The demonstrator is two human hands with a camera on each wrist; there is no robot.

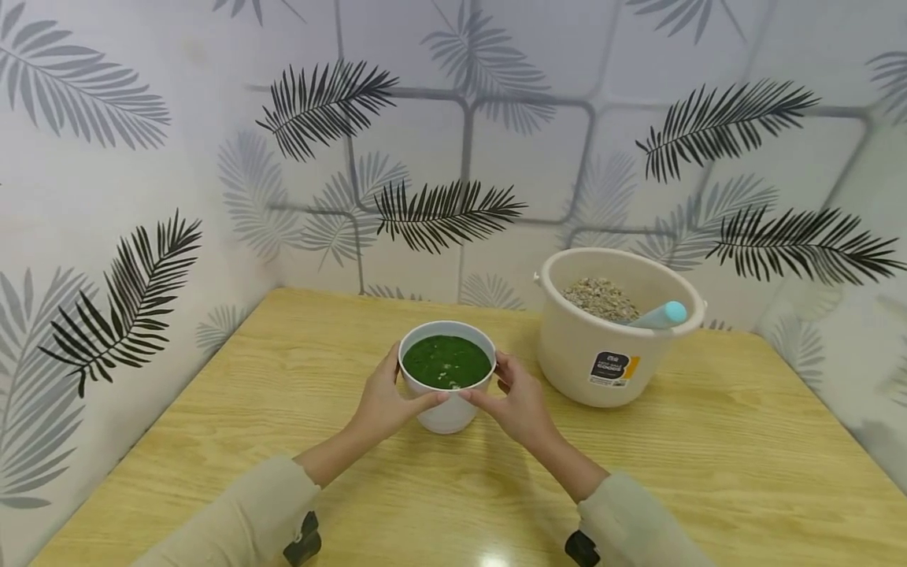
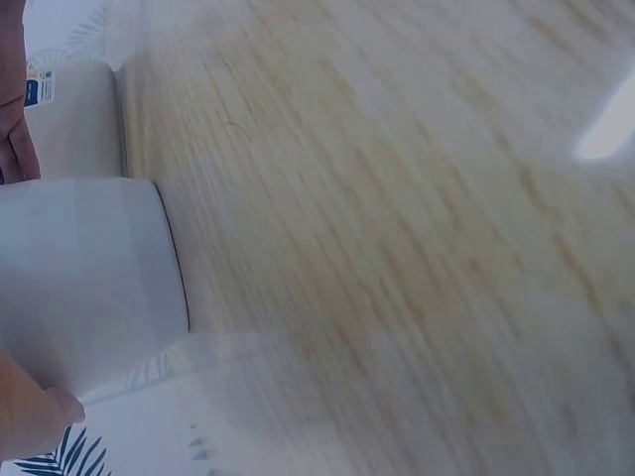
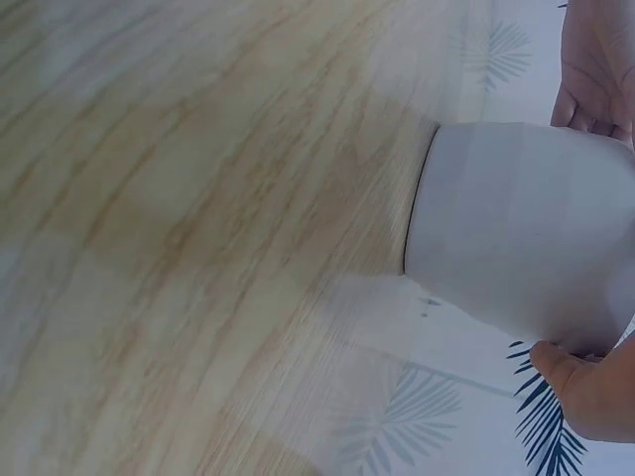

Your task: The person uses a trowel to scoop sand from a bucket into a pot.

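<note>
Both of your hands are grasping the same thing, the white pot (image 1: 445,416), one from each side. Your left hand (image 1: 386,405) has the fingers curved around the left wall of it, and the thumb lies along the near side, just under the rim. Your right hand (image 1: 522,404) does the same at the right wall, with its fingers bent and its thumb on the near side. The two thumb tips come close to each other but stay apart, so your hands are opened only as wide as the pot requires.

The pot is upright at the middle of the wooden table (image 1: 283,370), and in both wrist views its base appears to stand on the surface. Inside it there is a dark green filling (image 1: 446,358), with some small pale bits near your side. To the right of your right hand, near but not touching, stands a cream bucket (image 1: 570,362) with a grainy material (image 1: 601,298) and a light blue handle (image 1: 664,315).
</note>
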